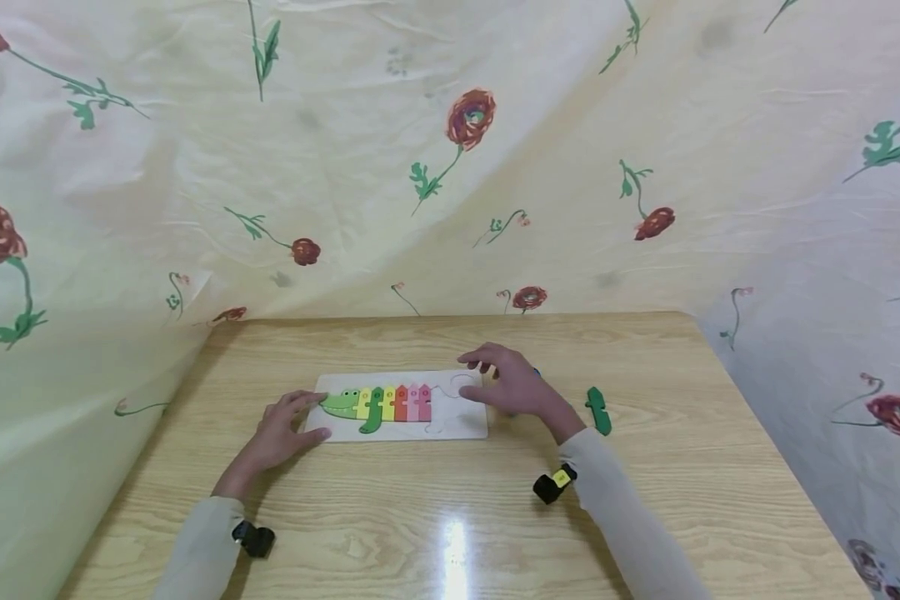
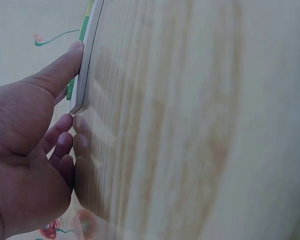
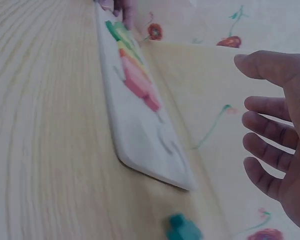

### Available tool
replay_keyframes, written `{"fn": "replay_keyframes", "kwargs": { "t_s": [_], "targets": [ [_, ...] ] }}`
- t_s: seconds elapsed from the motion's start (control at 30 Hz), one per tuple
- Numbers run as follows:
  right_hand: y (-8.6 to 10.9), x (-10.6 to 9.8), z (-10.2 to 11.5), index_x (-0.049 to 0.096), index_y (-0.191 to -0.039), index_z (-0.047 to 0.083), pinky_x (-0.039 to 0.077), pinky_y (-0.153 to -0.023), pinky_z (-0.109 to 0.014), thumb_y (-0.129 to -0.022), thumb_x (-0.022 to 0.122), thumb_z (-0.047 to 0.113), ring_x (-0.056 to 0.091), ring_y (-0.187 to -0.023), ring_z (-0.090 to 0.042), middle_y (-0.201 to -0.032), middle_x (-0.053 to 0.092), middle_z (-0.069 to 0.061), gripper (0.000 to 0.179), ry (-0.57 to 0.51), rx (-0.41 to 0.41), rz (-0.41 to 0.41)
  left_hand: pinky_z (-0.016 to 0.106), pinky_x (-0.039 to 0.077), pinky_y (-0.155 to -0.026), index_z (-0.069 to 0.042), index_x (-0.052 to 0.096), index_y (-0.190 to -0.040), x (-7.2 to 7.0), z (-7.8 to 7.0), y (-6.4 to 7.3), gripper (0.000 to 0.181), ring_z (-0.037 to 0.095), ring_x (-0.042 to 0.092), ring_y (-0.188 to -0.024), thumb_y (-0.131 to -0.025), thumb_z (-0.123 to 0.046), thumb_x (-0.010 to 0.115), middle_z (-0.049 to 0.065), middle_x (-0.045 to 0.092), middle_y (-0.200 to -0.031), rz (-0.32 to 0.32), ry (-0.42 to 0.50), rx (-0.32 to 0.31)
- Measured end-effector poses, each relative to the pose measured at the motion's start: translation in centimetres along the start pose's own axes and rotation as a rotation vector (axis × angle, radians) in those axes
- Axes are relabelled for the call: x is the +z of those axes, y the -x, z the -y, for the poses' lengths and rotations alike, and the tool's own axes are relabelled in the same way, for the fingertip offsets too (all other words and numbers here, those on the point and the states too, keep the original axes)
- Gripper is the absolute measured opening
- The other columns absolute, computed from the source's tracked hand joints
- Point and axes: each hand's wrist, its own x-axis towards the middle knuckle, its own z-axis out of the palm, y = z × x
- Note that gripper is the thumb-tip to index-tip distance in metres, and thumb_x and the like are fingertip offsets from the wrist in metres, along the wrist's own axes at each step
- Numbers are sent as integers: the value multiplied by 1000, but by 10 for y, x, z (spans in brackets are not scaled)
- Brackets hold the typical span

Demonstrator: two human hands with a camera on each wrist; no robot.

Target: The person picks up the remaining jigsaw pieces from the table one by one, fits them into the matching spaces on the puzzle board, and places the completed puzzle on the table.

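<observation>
A white puzzle board [image 1: 457, 427] lies flat on the table with a row of coloured crocodile pieces [image 1: 394, 404] in it: a green head, then yellow, green, red and pink slats. My left hand [image 1: 281, 429] touches the board's left end, its thumb [image 2: 70, 67] against the edge and its other fingers loosely bent by the corner. My right hand [image 1: 512, 383] hovers over the board's right end, where only drawn outlines show. Its fingers [image 3: 267, 127] are spread apart from the thumb and hold nothing.
A green puzzle piece [image 1: 598, 411] lies on the table right of my right hand. A blue bit [image 1: 537, 372] peeks out behind that hand. Close to the board's right end sits a blurred teal piece [image 3: 182, 227]. Flowered cloth [image 1: 390, 183] hangs behind the wooden table [image 1: 390, 517].
</observation>
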Motion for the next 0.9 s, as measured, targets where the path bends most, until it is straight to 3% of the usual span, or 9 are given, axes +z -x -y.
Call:
{"fn": "replay_keyframes", "kwargs": {
  "t_s": [0.17, 0.33, 0.53, 0.9],
  "targets": [
    [21, -20, -3, 66, -134, 9, 52, -84, -57, -90, 78, 34, 62, -104, -38, -118, 66, -11, 52, 2, -21, -32, 66, 26, -104, -13, 52, -149, 0, 0, -1, 66, 47, 32, -133, -91, -31, 78, 25, 37, -155, -3, 1, 14],
    [44, -38, -13, 66, -134, 11, 53, -83, -55, -90, 79, 31, 63, -101, -36, -112, 66, -3, 50, 33, -35, -74, 66, 26, -103, -12, 53, -149, -2, -5, 2, 65, 47, 33, -133, -92, -32, 78, 26, 38, -155, -4, 2, 13],
    [71, -55, -22, 64, -136, 9, 53, -81, -54, -89, 80, 30, 61, -103, -34, -116, 66, -9, 53, 85, 6, -104, 66, 27, -104, -12, 52, -149, -2, -5, 2, 65, 47, 33, -133, -92, -31, 78, 25, 38, -155, -4, 2, 10],
    [110, -89, -47, 63, -139, 12, 53, -78, -52, -87, 84, 29, 60, -100, -31, -117, 65, -7, 58, 205, 42, -128, 66, 28, -104, -14, 52, -149, -1, -1, 0, 65, 45, 33, -133, -92, -31, 78, 24, 37, -155, 4, 7, 9]
  ]
}}
